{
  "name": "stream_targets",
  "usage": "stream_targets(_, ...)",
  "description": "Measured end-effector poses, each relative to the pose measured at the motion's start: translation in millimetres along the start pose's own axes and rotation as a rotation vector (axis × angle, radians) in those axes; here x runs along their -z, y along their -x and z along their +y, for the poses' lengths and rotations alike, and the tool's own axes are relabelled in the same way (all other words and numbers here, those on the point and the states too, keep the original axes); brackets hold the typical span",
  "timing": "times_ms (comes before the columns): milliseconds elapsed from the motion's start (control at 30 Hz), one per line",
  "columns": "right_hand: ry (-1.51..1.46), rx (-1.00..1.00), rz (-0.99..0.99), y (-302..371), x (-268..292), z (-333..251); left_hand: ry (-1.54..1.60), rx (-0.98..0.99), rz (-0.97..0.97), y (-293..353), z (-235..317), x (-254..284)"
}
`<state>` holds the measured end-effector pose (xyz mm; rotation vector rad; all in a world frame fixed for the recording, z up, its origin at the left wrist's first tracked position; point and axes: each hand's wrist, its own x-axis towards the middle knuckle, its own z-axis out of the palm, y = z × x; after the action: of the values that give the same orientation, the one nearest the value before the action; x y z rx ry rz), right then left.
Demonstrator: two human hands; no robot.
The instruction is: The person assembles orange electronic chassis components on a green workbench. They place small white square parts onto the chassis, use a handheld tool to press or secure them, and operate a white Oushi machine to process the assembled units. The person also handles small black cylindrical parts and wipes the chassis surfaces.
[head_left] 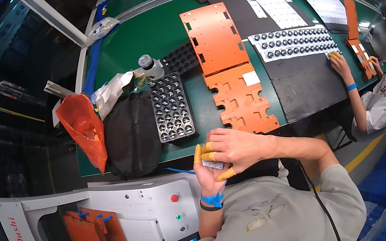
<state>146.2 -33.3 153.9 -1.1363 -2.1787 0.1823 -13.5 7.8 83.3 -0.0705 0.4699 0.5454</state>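
Note:
Close to my body, over the table's near edge, my two hands meet around a small flat white piece (213,164). My left hand (207,177) is turned palm up and cradles it, a yellow finger cot on a fingertip. From above, my right hand (237,150) closes its yellow-cotted fingers on the same piece; part of it is hidden by them. Just beyond lies an orange hinged fixture (243,105), its perforated lid (213,37) folded back. A white square (250,78) rests on the fixture's cut-out half. Left of it is a black tray of shiny round lenses (175,135).
White panels with rows of black round parts (294,43) lie on a black mat (298,90). A clear bottle (149,67), an orange bag (81,127) and a black bag (132,134) stand left. A white machine (141,208) borders my left; a co-worker's hand (338,64) is right.

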Motion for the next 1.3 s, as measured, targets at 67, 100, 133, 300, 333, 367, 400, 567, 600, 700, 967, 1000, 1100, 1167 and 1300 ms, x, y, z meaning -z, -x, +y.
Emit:
stream_targets(67,0.008,0.053,0.063,-15,2,5,0.010,-0.051,-0.030,0,1,6)
stream_targets(100,0.013,0.055,0.069,-26,3,12,-0.014,-0.099,-0.052,3,1,11)
stream_targets(133,0.027,0.046,0.077,-36,6,18,-0.040,-0.132,-0.074,3,1,15)
stream_targets(300,0.134,-0.262,0.376,-106,-10,99,-0.219,-0.013,-0.073,3,1,8)
stream_targets(333,0.205,-0.283,0.411,-113,-16,116,-0.201,0.003,-0.090,4,-1,6)
stream_targets(367,0.251,-0.317,0.370,-118,-25,130,-0.186,0.014,-0.105,7,-3,2)
stream_targets(400,0.288,-0.343,0.330,-125,-35,142,-0.173,0.015,-0.117,12,-3,-2)
stream_targets(567,0.391,-0.434,0.192,-143,-41,155,-0.235,-0.019,-0.248,19,-9,-1)
stream_targets(600,0.388,-0.466,0.168,-146,-39,155,-0.267,-0.025,-0.237,20,-8,1)
stream_targets(700,0.378,-0.485,0.207,-155,-41,165,-0.342,-0.028,-0.214,18,-4,1)
stream_targets(967,0.271,-0.627,0.192,-163,-43,176,-0.290,0.019,-0.307,17,8,-2)
stream_targets(1000,0.274,-0.627,0.168,-163,-40,176,-0.293,0.017,-0.282,16,9,-5)
stream_targets(1100,0.066,-0.696,0.397,-159,-33,164,-0.321,0.004,-0.282,15,10,-9)
stream_targets(1167,-0.148,-0.714,0.527,-159,-25,139,-0.305,-0.024,-0.330,15,14,-9)
stream_targets(1300,-0.608,-0.532,0.529,-117,-5,68,-0.281,-0.117,-0.372,16,16,-9)
